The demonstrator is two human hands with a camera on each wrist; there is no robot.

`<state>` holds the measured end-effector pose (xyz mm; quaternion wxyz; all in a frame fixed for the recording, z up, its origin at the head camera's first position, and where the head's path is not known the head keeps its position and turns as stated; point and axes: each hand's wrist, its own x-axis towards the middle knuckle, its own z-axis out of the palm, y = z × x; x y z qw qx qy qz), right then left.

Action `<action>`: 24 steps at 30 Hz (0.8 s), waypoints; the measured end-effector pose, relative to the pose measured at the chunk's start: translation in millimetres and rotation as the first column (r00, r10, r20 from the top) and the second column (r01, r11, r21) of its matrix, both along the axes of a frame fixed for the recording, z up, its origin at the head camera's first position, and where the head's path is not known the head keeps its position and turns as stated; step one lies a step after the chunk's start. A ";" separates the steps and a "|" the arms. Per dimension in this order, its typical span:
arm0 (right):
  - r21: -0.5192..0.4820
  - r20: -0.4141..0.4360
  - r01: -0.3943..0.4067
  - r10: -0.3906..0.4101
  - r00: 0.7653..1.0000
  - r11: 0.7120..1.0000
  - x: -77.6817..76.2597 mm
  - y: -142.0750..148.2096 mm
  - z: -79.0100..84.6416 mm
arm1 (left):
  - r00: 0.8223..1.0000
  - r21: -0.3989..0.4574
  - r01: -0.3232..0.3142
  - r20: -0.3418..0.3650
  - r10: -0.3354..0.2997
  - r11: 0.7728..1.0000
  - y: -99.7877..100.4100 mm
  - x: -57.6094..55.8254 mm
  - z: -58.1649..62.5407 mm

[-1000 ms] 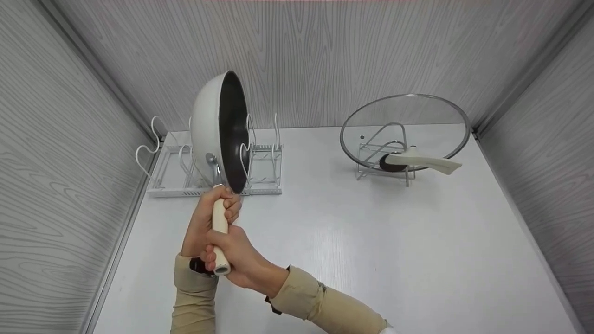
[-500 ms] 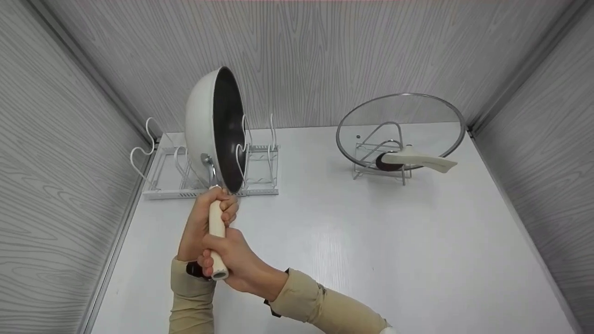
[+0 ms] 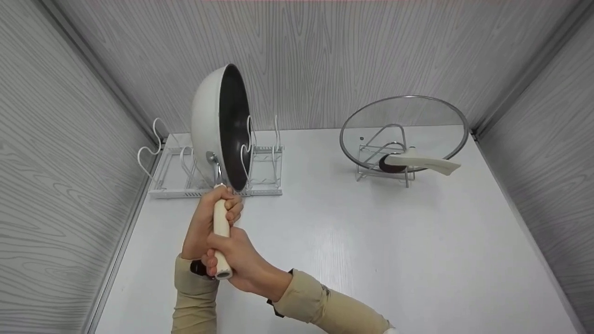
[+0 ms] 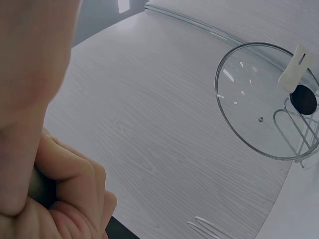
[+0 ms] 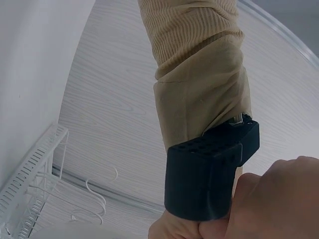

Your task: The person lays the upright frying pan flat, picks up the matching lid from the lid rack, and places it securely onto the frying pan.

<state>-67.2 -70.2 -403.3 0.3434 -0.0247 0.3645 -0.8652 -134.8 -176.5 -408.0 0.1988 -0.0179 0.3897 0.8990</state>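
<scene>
A deep frying pan (image 3: 206,116), white outside and dark inside, stands on its edge among the wires of a white rack (image 3: 264,191) in the head view. Its opening faces right, and its cream handle (image 3: 222,222) points toward me. My left hand (image 3: 204,222) grips that handle close to the pan. Behind it, my right hand (image 3: 239,260) holds the handle near its end, thumb across the top. In the left wrist view the curled fingers (image 4: 75,184) of my left hand show. The right wrist view shows part of my right hand (image 5: 279,204) beside the left sleeve (image 5: 204,89).
A glass lid (image 3: 431,120) with a cream handle (image 3: 422,162) leans in a small wire stand (image 3: 407,181) at the right. Grey wood-grain walls (image 3: 306,60) enclose the white surface (image 3: 371,260) at the back and both sides.
The pan's upper rim sits slightly higher in the head view, and the handle's end slightly lower. Both hands keep their grip. The whole view has shifted a little left and back.
</scene>
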 end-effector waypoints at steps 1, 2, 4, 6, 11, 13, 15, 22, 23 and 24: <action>-0.001 -0.004 -0.001 0.001 1.000 1.000 0.3 0.7 0.3 | 1.000 0.006 0.000 -0.004 0.000 1.000 0.7 0.0 0.2; -0.001 -0.007 -0.002 0.002 1.000 1.000 0.6 1.4 0.5 | 1.000 0.010 0.000 -0.009 0.000 1.000 1.3 -0.1 0.1; 0.001 -0.013 -0.003 0.003 1.000 1.000 1.0 2.5 1.0 | 1.000 0.015 0.005 -0.022 -0.005 1.000 2.2 -0.2 0.3; 0.002 -0.018 -0.003 0.003 1.000 1.000 1.4 3.0 1.7 | 1.000 0.011 0.012 -0.027 -0.011 1.000 2.7 -0.5 0.8; 0.010 -0.034 -0.011 0.011 0.999 1.000 2.8 3.0 3.4 | 0.998 -0.002 0.019 -0.054 -0.019 1.000 3.2 0.9 2.6; 0.015 -0.042 -0.014 0.014 0.999 1.000 3.1 3.4 4.2 | 0.998 0.009 0.022 -0.065 -0.022 1.000 3.8 1.8 3.6; 0.019 -0.045 -0.014 0.015 0.999 1.000 3.6 3.9 5.0 | 0.997 0.034 0.025 -0.068 -0.022 0.999 4.7 2.6 4.8; 0.011 -0.066 -0.017 0.017 0.998 1.000 5.6 5.2 8.1 | 0.998 0.075 0.005 -0.060 -0.001 0.997 5.8 6.1 10.1; 0.009 -0.069 -0.017 0.018 0.997 1.000 5.8 5.4 8.4 | 0.998 0.074 0.002 -0.058 0.002 0.997 6.0 6.5 11.1; 0.007 -0.072 -0.018 0.018 0.997 1.000 6.1 5.7 8.6 | 0.998 0.070 -0.003 -0.056 0.007 0.998 6.3 6.9 12.2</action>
